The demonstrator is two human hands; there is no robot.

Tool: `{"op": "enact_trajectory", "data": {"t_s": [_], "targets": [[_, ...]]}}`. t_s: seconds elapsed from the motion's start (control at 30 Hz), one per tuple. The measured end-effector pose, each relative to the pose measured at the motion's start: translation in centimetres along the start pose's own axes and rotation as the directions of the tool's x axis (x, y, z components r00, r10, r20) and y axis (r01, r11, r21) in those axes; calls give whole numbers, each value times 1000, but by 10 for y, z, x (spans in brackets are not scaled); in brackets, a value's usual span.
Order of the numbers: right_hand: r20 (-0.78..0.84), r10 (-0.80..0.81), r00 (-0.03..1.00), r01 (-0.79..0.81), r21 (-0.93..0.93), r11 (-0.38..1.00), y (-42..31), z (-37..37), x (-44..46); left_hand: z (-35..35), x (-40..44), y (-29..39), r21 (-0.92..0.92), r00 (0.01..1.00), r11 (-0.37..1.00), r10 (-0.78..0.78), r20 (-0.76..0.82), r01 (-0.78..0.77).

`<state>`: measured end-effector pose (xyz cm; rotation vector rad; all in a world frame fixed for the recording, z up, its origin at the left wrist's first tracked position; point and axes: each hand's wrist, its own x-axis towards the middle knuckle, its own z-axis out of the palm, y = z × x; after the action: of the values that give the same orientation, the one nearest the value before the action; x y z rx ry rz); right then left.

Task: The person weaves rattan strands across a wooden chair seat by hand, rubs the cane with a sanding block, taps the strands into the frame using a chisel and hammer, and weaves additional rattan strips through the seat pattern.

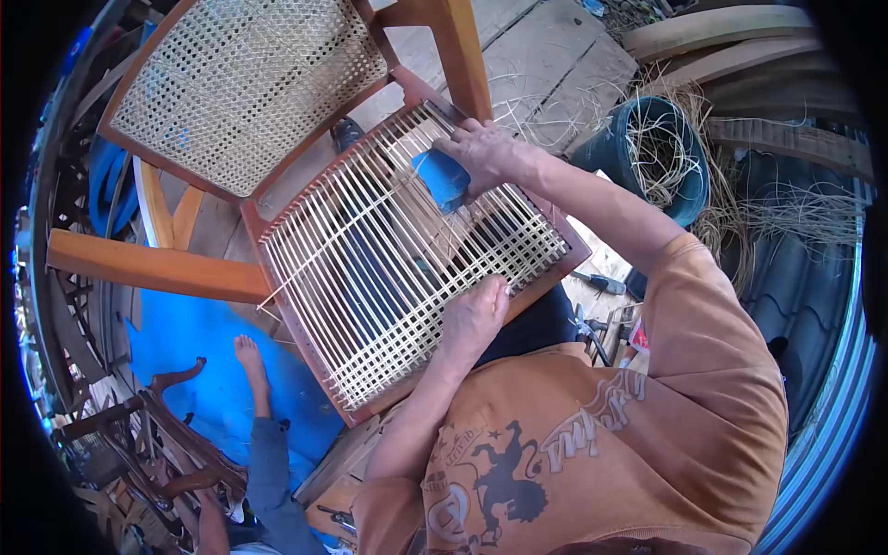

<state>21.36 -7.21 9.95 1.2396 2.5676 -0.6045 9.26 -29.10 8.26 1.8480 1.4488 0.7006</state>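
Observation:
A wooden chair frame lies in front of me, its seat strung with pale cane strands. Near me the strands are crossed into an open grid; farther off they run mostly one way. My right hand grips a smooth blue object, perhaps a cup or block, over the far part of the seat. My left hand rests closed on the woven grid near the seat's front edge. Whatever its fingers pinch is hidden. One loose cane strand crosses the seat diagonally and sticks out past the left rail.
The chair's finished cane back rises at upper left, beside a wooden leg. A teal bucket of cane scraps stands right. Tools lie beside my body. Another person's bare foot rests on a blue sheet.

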Motion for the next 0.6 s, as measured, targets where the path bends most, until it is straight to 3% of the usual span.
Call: {"op": "enact_trajectory", "data": {"t_s": [0.13,0.27,0.4,0.47,0.53,0.57,0.6], "targets": [[-89,-142,986,135,-88,987,4,8,-47,1,-1,-4,-7,1000,1000,10,0,-10],[-139,-280,950,282,-10,959,7,24,-71,-1,2,-3,-35,1000,999,-3,19,3],[-228,-102,968,99,-27,995,16,28,-11,0,2,-4,-44,1000,999,-7,27,8],[-394,7,919,-15,-17,1000,17,24,15,0,2,-4,-45,999,999,-10,31,11],[-431,76,899,-64,42,997,12,17,18,0,2,-4,-53,999,998,-14,29,16],[-447,109,888,-86,71,994,7,5,17,0,3,-4,-61,999,998,-14,33,16],[-300,66,952,-47,71,996,-7,-3,2,-1,4,-3,-66,999,998,-15,36,18]]}}
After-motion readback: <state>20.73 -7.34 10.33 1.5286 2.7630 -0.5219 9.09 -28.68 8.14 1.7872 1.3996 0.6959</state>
